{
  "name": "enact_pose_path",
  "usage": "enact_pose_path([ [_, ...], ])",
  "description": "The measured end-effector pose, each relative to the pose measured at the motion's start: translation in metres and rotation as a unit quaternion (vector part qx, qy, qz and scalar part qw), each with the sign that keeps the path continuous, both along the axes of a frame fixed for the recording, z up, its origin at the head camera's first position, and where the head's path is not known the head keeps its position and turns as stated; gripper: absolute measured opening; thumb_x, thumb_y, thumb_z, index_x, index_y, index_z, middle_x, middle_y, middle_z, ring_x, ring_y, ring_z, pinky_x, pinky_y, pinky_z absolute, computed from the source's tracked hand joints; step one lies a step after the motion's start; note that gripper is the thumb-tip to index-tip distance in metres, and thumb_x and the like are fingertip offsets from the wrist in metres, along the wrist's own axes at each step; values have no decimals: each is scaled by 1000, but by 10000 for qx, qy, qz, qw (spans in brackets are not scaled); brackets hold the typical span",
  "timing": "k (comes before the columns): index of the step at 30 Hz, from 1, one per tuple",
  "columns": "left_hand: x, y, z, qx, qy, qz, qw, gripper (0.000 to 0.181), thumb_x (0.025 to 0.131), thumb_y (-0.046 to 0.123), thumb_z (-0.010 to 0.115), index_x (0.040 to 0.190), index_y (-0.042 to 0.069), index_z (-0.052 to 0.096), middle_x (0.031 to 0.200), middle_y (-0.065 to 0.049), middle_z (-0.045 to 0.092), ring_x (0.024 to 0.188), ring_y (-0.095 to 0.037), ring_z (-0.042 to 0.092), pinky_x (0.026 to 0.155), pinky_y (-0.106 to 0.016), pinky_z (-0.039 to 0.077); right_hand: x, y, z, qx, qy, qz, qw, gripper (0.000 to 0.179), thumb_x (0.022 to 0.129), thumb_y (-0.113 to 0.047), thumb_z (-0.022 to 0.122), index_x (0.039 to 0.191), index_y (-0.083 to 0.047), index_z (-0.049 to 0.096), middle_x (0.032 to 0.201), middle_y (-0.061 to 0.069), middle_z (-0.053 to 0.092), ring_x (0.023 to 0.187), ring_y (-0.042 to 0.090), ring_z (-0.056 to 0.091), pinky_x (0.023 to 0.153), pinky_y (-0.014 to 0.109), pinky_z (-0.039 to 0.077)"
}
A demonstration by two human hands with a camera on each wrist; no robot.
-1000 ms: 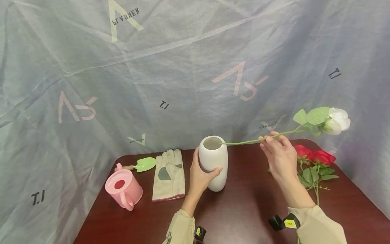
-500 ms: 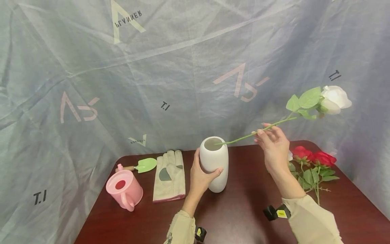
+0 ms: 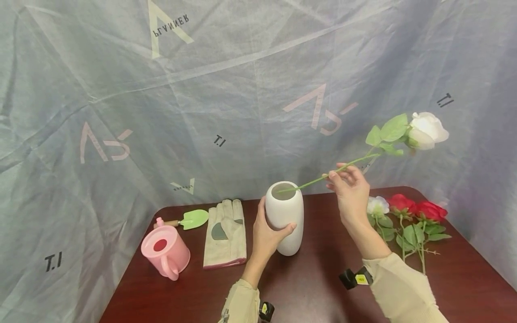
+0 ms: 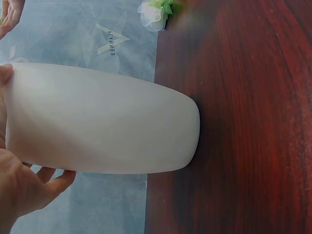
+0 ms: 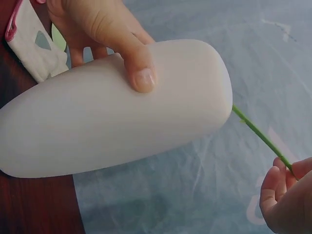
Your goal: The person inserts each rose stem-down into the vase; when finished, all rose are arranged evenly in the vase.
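Observation:
A tall white vase (image 3: 286,220) stands upright on the dark red-brown table (image 3: 315,287). My left hand (image 3: 267,233) grips its left side, thumb across the front, as the right wrist view also shows. To the right of the mouth, my right hand (image 3: 350,190) pinches the green stem of a white rose (image 3: 427,131) between thumb and fingers. The stem slants down to the left, and its lower end lies inside the vase's mouth. The bloom and leaves stick out up and to the right, beyond the hand.
On the right lie two red roses (image 3: 430,210) and another white flower (image 3: 378,206) with leafy stems. Left of the vase are a pair of work gloves (image 3: 226,237), a small green trowel (image 3: 194,219) and a pink watering can (image 3: 166,251). A grey cloth (image 3: 226,89) hangs behind the table.
My right hand has moved left and upward with the white rose, tilting its bloom up. The stem's end has slid from the vase's rim further into its mouth. My left hand stays put.

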State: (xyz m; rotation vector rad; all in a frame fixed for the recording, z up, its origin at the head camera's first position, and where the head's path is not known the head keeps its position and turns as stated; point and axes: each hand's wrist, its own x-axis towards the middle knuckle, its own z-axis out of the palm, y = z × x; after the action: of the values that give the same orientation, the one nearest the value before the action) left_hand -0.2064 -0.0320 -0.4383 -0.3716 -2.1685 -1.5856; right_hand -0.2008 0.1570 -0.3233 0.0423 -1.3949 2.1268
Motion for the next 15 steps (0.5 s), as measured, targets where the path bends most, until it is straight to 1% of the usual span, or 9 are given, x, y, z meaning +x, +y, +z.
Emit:
enact_pose_path([
  [3,0,0,0,-3,19,0,10000,96,62,43,83,142,32,31,126,6,51,104,-16,53,83,-43,43,-1,-4,1,457,-53,-126,9989,18,84,6,62,100,-3,59,81,9,61,73,17,66,63,25,52],
  [8,-2,1,0,-29,57,-31,10000,96,62,42,83,142,32,31,126,6,51,105,-17,54,83,-43,44,-2,-10,0,881,-154,-189,9958,19,85,3,62,103,-3,58,82,8,61,73,15,65,65,25,51],
  [12,-2,1,-1,-46,-31,-67,10000,97,63,41,83,142,34,29,128,7,49,106,-16,53,83,-43,44,-2,-18,-3,1297,-304,-190,9909,22,87,1,62,108,0,57,86,12,62,71,11,65,65,25,51],
  [15,-1,0,-3,-53,-96,-76,9999,97,63,41,83,143,35,28,128,8,49,106,-15,53,83,-42,44,-2,-24,-7,1508,-324,-150,9879,24,88,1,60,111,3,56,88,15,61,70,9,64,65,23,51],
])
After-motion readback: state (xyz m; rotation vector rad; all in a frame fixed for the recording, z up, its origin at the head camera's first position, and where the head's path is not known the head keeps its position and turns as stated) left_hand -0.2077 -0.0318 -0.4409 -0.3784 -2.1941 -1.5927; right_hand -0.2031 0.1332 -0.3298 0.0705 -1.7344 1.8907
